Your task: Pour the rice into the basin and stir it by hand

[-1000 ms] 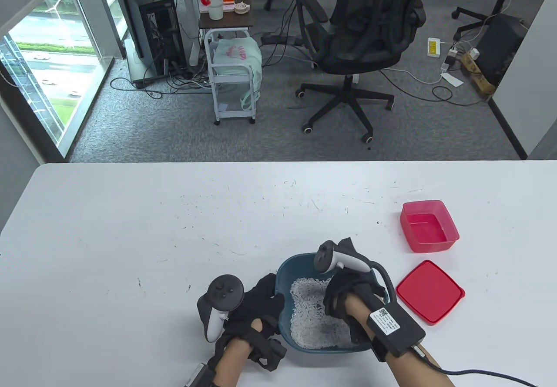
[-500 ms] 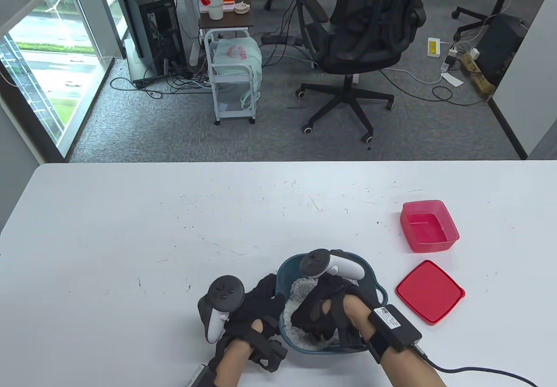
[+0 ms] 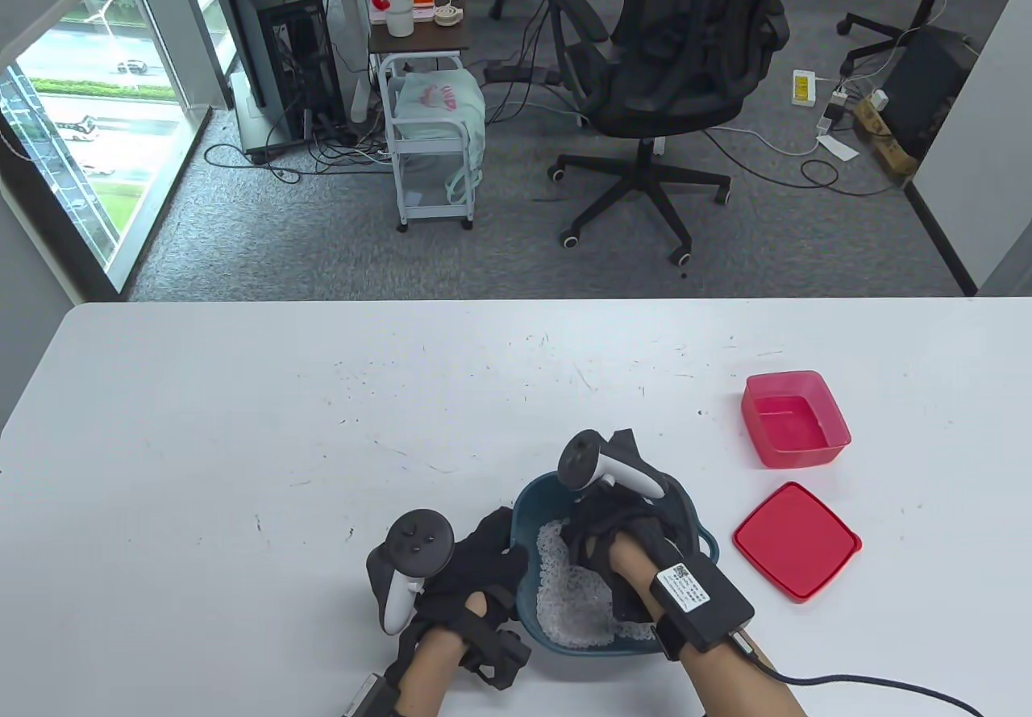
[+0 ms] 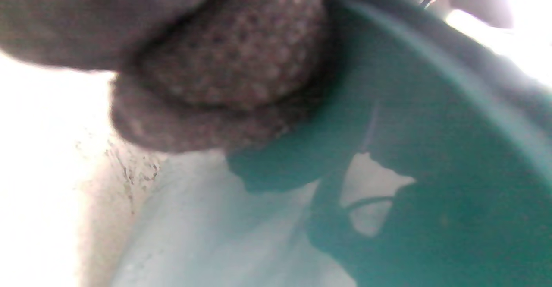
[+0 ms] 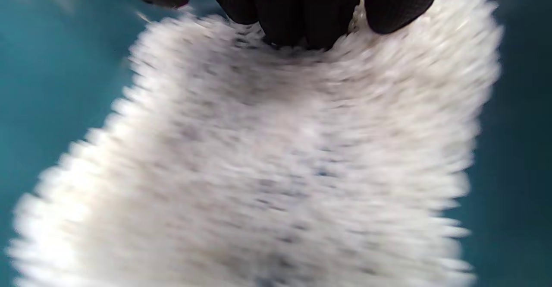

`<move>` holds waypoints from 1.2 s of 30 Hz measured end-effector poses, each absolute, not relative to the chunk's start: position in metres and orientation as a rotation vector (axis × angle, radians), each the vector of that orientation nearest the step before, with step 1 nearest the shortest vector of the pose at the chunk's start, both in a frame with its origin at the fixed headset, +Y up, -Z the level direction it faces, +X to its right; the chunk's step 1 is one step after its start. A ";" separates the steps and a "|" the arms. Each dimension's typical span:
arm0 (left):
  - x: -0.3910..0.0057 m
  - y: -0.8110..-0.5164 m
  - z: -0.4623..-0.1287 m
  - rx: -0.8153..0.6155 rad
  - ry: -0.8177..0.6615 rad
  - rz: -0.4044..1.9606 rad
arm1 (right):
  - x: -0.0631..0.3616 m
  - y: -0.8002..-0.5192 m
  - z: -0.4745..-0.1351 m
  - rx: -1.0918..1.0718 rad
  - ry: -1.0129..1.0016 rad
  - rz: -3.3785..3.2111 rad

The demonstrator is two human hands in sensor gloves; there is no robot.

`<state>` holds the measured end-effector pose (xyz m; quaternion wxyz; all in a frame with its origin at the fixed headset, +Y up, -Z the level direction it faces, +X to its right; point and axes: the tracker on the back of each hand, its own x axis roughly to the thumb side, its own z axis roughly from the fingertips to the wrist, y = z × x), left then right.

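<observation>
Fingers [image 5: 302,15] of the right hand [image 3: 621,535] point down into the white rice [image 3: 576,608], tips close together and touching the grains, not closed round anything; the right wrist view is motion-blurred. Right hand sits inside the round teal plastic basin [image 3: 528,507], tracker on its back tilted toward the far rim.

Left hand [image 3: 476,580] is outside the basin, against its left wall. Its fingers look curled on the rim, with the left wrist view showing a gloved finger [image 4: 224,62] pressed on the teal wall [image 4: 431,149]; that view is blurred, so exactly how the grip lies is hard to tell.

Basin stands on the white desk [image 3: 242,427] at the near edge, right of centre. Rice lies in a heap on the basin floor, mostly near and left of the right hand, with bare teal floor visible around it.

Flat square red plastic lid [image 3: 796,541] lies on the desk just right of the basin, apart from it. Red rectangular plastic container [image 3: 796,418] stands open and upright beyond the lid, toward the desk's right edge, not touching the lid.
</observation>
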<state>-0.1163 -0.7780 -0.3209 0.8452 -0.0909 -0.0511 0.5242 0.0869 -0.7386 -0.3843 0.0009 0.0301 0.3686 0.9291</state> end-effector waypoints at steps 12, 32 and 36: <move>-0.116 -0.778 -0.320 -0.189 -0.090 1.105 | 0.084 -0.750 -0.341 0.403 1.569 2.723; -0.117 -0.778 -0.322 -0.201 -0.114 1.089 | 0.076 -0.738 -0.388 0.242 1.024 2.809; -0.117 -0.778 -0.321 -0.201 -0.109 1.089 | 0.082 -0.744 -0.384 0.144 1.146 3.121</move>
